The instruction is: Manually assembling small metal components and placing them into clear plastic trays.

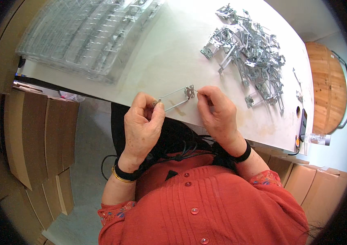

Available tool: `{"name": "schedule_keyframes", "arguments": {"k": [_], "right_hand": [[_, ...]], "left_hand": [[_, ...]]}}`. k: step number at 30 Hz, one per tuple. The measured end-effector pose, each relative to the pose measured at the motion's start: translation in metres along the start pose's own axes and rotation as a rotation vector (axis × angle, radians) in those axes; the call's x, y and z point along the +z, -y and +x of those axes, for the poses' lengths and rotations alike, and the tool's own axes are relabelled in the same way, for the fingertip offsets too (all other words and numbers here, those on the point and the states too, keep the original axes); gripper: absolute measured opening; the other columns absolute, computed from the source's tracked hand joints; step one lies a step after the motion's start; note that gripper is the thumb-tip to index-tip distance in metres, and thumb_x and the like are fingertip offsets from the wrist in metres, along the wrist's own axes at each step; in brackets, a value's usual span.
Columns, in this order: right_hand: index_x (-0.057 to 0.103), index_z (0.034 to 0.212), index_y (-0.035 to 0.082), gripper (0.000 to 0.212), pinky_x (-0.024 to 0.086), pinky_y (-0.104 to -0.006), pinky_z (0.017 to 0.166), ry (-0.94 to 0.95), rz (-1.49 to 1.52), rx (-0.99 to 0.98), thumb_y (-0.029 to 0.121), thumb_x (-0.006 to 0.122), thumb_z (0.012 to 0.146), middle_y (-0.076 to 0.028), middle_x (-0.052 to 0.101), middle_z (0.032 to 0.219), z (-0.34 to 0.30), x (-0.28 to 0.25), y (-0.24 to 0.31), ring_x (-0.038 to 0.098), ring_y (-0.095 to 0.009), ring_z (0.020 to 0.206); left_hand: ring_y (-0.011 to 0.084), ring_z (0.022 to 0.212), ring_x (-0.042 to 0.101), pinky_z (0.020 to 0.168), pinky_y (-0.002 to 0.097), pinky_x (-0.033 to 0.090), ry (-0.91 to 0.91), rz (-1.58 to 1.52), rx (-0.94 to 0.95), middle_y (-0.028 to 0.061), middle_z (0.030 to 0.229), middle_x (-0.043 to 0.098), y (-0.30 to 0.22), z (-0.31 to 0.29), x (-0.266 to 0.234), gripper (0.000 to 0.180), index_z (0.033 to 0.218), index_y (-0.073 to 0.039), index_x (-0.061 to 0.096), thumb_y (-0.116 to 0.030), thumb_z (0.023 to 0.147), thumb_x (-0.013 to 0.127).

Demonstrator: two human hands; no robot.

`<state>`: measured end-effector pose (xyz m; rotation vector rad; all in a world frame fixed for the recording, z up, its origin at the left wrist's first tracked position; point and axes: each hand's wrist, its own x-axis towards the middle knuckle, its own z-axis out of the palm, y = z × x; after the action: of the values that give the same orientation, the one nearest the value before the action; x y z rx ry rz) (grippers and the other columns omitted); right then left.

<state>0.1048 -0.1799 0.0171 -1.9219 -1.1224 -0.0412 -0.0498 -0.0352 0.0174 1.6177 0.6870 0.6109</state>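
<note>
Over the near edge of the white table, my left hand [144, 124] pinches one end of a small metal linkage bracket [189, 92], which has two thin parallel arms and a plate at its far end. My right hand [218, 116] is closed at that plate end, thumb and forefinger pressed together around a thin pin-like piece that points at the plate. The exact shape of that piece is too small to tell. To the right lies a heap of similar metal brackets [259, 61].
Stacked clear plastic trays [71, 45] cover the table's [157, 53] far left. A phone-like device [303, 124] and a clear bottle [319, 139] are at the right edge. Cardboard boxes [30, 134] stand at the left, and more boxes [318, 188] at lower right. A round wooden board [324, 87] leans behind.
</note>
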Motion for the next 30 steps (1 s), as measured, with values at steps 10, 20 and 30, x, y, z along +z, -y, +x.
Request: {"name": "schedule_keyframes", "arguments": {"k": [10, 20, 30], "right_hand": [[0.065, 0.105, 0.002, 0.014, 0.054, -0.0394, 0.07, 0.012, 0.037, 0.068, -0.001, 0.068, 0.091, -0.018, 0.068, 0.089, -0.0013, -0.0015, 0.005, 0.068, -0.034, 0.078], [0.065, 0.103, 0.003, 0.013, 0.053, -0.0373, 0.064, -0.021, 0.047, 0.088, -0.002, 0.069, 0.092, -0.016, 0.067, 0.082, -0.0017, -0.0034, 0.0065, 0.068, -0.03, 0.07], [0.065, 0.101, 0.003, 0.013, 0.051, -0.0369, 0.06, 0.019, 0.081, 0.121, -0.002, 0.071, 0.09, -0.016, 0.066, 0.079, -0.006, -0.0028, 0.0076, 0.066, -0.028, 0.066]], "left_hand": [[0.0028, 0.064, 0.049, 0.056, 0.0233, 0.041, 0.001, 0.001, 0.009, -0.0039, 0.071, 0.054, 0.0041, -0.0009, 0.0001, 0.013, 0.09, -0.003, 0.057, -0.005, 0.098, 0.068], [0.0022, 0.072, 0.047, 0.062, 0.0217, 0.041, 0.031, 0.006, -0.049, -0.0065, 0.08, 0.054, -0.0001, -0.0012, -0.0005, 0.013, 0.094, -0.004, 0.058, -0.009, 0.1, 0.068], [0.0017, 0.071, 0.047, 0.062, 0.0215, 0.042, 0.021, 0.001, -0.032, -0.007, 0.08, 0.055, 0.0014, -0.0018, -0.0005, 0.012, 0.093, -0.004, 0.058, -0.008, 0.1, 0.068]]}}
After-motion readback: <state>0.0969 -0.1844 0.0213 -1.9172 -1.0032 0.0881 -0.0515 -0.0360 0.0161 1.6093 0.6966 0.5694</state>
